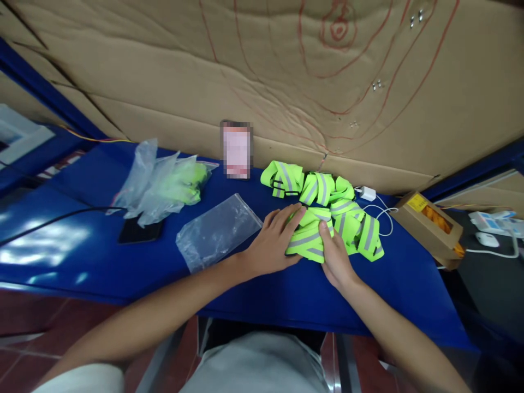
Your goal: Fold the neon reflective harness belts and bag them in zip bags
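Between my hands is a folded neon-yellow reflective strap [309, 240] with silver-grey stripes. My left hand [276, 240] grips its left side, fingers over the top edge. On the right side my right hand [335, 254] clasps it, thumb pressed on the front face. Several more folded reflective straps [282, 177] lie just behind and to the right of my hands on the blue table. Left of my left hand, a flat clear plastic bag [219, 232] rests on the table. What lies under the held strap is hidden.
Farther left, a pile of clear bags [164, 180] holds neon-yellow material beside a dark flat object [140, 231]. A phone-like, blurred-out object [237, 150] leans on the cardboard wall [164, 82]. A white charger [367, 193] with cable and a cardboard box [429, 226] stand right on the blue table [262, 300].
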{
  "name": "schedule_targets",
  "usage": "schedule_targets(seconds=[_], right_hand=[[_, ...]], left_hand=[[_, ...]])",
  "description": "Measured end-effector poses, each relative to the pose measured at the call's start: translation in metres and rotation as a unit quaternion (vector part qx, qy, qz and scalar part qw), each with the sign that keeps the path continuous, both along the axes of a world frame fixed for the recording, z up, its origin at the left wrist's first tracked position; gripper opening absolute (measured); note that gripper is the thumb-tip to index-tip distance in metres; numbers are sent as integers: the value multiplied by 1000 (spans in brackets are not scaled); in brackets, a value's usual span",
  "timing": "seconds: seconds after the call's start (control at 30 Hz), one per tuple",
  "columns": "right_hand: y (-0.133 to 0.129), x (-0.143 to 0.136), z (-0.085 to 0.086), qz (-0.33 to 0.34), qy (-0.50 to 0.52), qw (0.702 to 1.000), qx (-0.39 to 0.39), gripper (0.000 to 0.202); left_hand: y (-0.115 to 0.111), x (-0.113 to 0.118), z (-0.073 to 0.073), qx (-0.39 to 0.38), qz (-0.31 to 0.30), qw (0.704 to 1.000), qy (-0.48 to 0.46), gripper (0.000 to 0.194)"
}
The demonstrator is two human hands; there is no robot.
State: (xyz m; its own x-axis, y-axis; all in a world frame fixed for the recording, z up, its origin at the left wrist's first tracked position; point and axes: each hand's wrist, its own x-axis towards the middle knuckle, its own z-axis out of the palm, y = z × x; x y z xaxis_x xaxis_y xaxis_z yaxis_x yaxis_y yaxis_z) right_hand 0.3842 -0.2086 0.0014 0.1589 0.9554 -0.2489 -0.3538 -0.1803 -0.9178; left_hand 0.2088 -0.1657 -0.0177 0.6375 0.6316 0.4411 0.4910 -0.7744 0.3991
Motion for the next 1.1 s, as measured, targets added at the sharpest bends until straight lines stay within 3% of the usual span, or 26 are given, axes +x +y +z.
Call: schedule_targets(seconds=[0.1,0.23,0.43,0.6,0.77,0.93,1.03,1.1], right_hand=[[-4,-3,-4,1,-37,999,21,57],[-6,-1,-2,3,-69,997,40,58],[-9,-4,8,25,-10,1000,2,53],[-11,-11,6,6,10,1000,-3,53],[-11,-13,7,7,34,999,-28,61],[-15,-16,2,-14,27,999,-35,67],[-17,-18,-11,-20,-19,999,-16,69],[-18,-18,-20,-14,-65,998,2,72]], left_hand=[[2,1,-6,-6,30,999,8,107],[2,1,-8,-24,58,998,-18,88],[1,3,-6,-58,83,995,-8,79],[-4,12,-12,-117,14,987,-113,95],[-6,8,-8,-153,-61,975,-146,116],[-7,2,4,-280,-191,926,-164,142],[-15,5,12,-333,-219,888,-230,151],[-23,9,15,-335,-222,874,-272,147]])
